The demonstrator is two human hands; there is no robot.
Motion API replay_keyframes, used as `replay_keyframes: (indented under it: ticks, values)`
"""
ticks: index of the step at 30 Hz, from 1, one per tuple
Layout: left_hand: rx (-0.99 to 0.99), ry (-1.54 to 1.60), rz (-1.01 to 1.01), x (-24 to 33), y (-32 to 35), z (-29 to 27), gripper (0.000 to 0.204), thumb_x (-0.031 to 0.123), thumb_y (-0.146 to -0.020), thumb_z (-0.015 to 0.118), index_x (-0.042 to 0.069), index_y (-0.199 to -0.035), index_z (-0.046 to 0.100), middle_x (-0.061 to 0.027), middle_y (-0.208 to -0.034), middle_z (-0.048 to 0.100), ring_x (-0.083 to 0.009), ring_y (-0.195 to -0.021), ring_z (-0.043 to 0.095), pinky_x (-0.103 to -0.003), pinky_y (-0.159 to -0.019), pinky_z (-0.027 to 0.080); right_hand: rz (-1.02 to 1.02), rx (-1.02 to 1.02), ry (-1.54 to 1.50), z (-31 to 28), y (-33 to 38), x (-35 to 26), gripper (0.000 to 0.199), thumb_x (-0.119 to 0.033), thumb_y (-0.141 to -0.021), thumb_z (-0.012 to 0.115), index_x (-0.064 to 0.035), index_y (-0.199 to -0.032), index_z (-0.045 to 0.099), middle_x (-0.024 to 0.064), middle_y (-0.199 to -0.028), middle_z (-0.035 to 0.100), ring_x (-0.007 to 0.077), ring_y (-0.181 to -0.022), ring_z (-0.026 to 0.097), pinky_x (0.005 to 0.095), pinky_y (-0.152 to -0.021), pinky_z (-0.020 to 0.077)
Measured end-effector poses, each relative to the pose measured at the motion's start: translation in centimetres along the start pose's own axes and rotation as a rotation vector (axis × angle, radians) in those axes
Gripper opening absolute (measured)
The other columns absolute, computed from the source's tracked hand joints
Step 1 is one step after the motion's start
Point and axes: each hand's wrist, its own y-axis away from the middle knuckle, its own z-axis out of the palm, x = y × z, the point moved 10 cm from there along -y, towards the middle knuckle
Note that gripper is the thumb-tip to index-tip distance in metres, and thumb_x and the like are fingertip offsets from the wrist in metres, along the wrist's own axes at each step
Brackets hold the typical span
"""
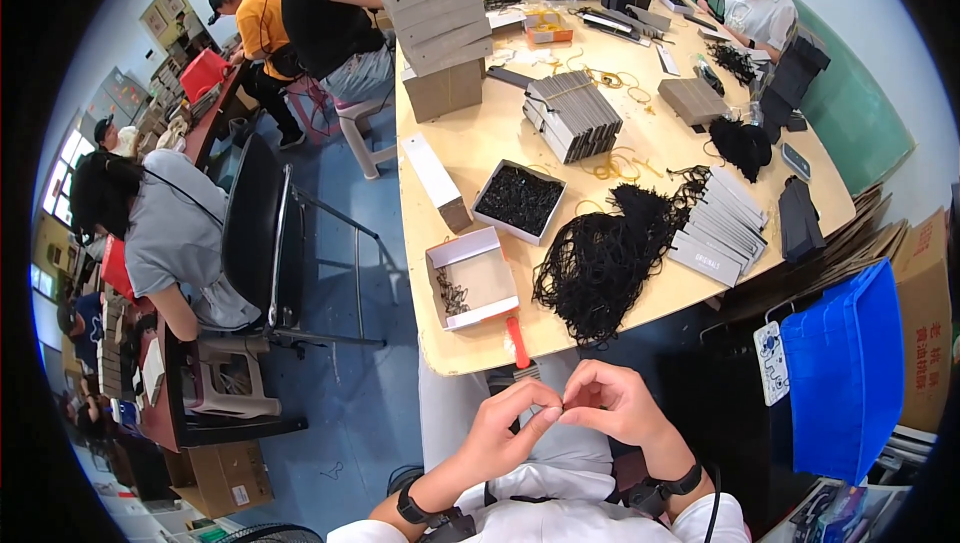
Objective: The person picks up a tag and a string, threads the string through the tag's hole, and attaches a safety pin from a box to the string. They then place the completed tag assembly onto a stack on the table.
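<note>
My left hand (pixel 512 421) and my right hand (pixel 617 406) meet above my lap, just off the table's near edge. Thumb and forefinger are pinched on both, tip to tip, and whatever lies between them is too small to make out. Beyond them, a red-handled tool (pixel 517 343) sticks out over the table edge. Close to it stands an open shallow box (pixel 487 278) with small metal-coloured pieces in one corner. A second box (pixel 505 226) is full of tiny black pieces. Right of both lies a tangled heap of black cords (pixel 605 263), beside fanned grey cards (pixel 715 228).
Bundled grey cards (pixel 575 118) and stacked grey boxes (pixel 435 13) stand farther up the table (pixel 450 351). A blue bin (pixel 845 373) and a cardboard carton (pixel 925 313) are at my right. Several people sit nearby; a black chair (pixel 262 233) stands left.
</note>
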Motion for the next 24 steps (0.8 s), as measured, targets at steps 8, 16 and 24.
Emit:
replay_keyframes:
  ticks: [8, 16, 24]
  values:
    - [0.051, -0.319, 0.189, 2.2, -0.1, -0.2, 0.008, -0.005, -0.081, 0.064, -0.001, -0.087, 0.059, -0.0123, -0.087, 0.063, -0.0232, -0.076, 0.062, -0.031, -0.068, 0.049, -0.113, 0.045, 0.494, 0.3, 0.0, -4.0, 0.007, -0.002, -0.082, 0.069, 0.0026, -0.086, 0.065, 0.0045, -0.078, 0.063, 0.0068, -0.062, 0.058, 0.0196, -0.050, 0.0450]
    - [0.056, -0.190, 0.088, 0.9, -0.2, 0.3, 0.008, -0.007, -0.082, 0.061, -0.002, -0.087, 0.058, -0.0113, -0.084, 0.061, -0.0191, -0.071, 0.061, -0.028, -0.061, 0.050, -0.013, 0.025, 0.301, -0.2, -0.2, -1.9, 0.007, -0.004, -0.088, 0.064, 0.0020, -0.088, 0.060, 0.0032, -0.076, 0.061, 0.0057, -0.060, 0.054, 0.0193, -0.050, 0.0426]
    - [0.133, -0.370, 0.086, 1.2, 0.2, 0.4, 0.010, -0.005, -0.080, 0.063, 0.001, -0.086, 0.059, -0.0100, -0.078, 0.057, -0.0215, -0.064, 0.060, -0.030, -0.054, 0.047, 0.191, -0.021, -0.033, -0.5, 0.1, 1.1, 0.011, -0.010, -0.091, 0.062, -0.0012, -0.094, 0.058, -0.0005, -0.079, 0.058, 0.0029, -0.065, 0.050, 0.0185, -0.055, 0.0415]
